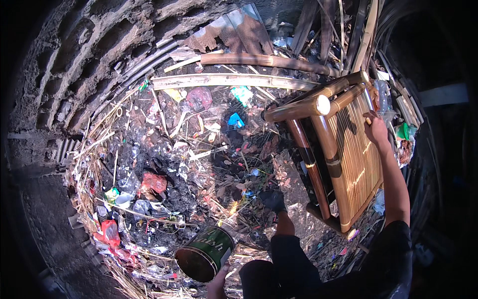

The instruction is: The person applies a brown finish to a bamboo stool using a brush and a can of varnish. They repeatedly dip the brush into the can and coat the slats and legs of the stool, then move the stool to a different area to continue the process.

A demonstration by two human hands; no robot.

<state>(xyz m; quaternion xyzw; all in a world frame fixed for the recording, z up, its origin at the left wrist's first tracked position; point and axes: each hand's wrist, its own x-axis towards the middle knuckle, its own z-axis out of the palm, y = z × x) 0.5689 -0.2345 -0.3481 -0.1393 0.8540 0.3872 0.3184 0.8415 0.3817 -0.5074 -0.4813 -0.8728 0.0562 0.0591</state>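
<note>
My left hand (217, 285) grips a round green tin can (215, 245) by its side, low in the picture. The can is tilted, its open dark mouth facing left; its contents cannot be made out. My right arm reaches up to a piece of bamboo furniture (356, 154) with a frame of thick brown poles and a slatted panel. My right hand (377, 128) is closed against the upper right of the slats, with a small tan tip showing at the fingers. What it holds is mostly hidden. The slats look glossy, with bright streaks lower down.
My foot in a dark shoe (273, 200) stands left of the furniture. Litter, ash and dry leaves cover the ground, including a red plastic bag (110, 234) and a blue scrap (235, 120). Bamboo poles (234, 80) lie behind, below a rough wall (84, 55).
</note>
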